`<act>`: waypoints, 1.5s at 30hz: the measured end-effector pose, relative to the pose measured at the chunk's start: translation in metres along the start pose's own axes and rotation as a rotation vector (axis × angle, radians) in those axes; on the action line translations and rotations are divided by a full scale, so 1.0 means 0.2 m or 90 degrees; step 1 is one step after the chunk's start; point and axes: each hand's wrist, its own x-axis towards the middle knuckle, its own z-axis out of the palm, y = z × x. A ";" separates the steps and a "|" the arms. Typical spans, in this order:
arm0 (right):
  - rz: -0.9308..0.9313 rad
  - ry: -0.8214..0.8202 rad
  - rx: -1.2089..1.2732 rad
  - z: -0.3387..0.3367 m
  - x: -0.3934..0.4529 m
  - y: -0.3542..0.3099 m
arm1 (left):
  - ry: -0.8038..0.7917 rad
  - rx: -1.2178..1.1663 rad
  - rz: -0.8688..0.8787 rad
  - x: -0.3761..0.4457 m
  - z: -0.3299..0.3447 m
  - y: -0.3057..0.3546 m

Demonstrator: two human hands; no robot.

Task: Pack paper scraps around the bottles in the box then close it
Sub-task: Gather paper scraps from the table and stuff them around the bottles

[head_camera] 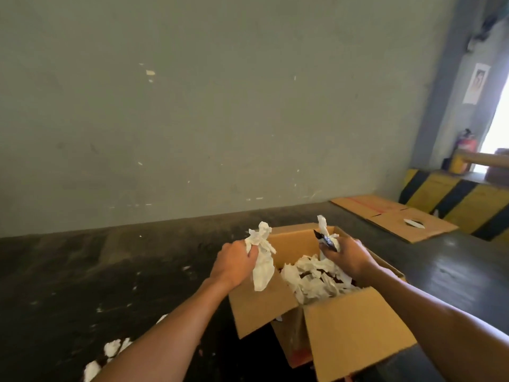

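Note:
An open brown cardboard box (355,329) stands on the dark floor, its flaps spread outward. White crumpled paper scraps (314,277) fill its inside, with dark gaps between them; the bottles are hidden. My left hand (234,264) is over the box's left flap, closed around a long white paper scrap (261,266) that hangs down. My right hand (348,256) is above the box's far side, gripping a scrap of white and dark paper (325,235) that sticks up.
More white scraps (111,348) lie on the floor at the lower left. A flattened cardboard sheet (391,219) lies at the back right, next to a yellow-and-black striped kerb (451,197). A grey wall runs behind.

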 end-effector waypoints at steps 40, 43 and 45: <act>0.010 -0.643 -0.208 0.75 1.07 0.95 | -0.540 0.268 -0.346 0.55 1.36 0.12; -0.059 -0.702 -0.261 0.73 1.09 0.94 | -0.553 0.257 -0.345 0.57 1.38 0.10; -0.122 -0.710 -0.289 0.69 1.09 0.92 | -0.556 0.263 -0.352 0.57 1.38 0.11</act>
